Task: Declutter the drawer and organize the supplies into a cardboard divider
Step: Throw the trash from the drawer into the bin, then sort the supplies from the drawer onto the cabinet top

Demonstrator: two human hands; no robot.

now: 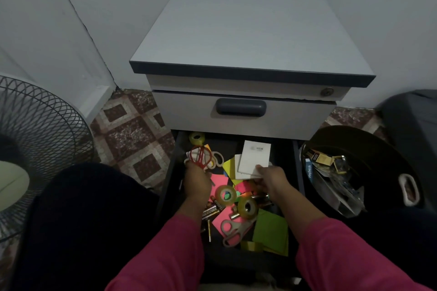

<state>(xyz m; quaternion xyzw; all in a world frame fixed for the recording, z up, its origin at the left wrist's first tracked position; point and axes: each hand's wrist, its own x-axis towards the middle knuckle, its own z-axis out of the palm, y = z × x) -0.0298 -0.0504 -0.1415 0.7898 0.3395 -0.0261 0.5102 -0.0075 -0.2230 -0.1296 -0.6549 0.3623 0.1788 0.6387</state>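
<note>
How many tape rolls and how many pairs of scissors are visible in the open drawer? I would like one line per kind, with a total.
Tape rolls: 3, one at the back left, one in the middle, one beside it to the right
Scissors: 3, a red pair in the left hand, a pale pair behind it, a grey pair at the front
Total: 6

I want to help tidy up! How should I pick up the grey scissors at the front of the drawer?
Take the grey scissors by the two handle loops, coming from above at the drawer's front left. They lie flat on pink paper, loops toward you, while the blade end tucks under a tape roll.
</note>
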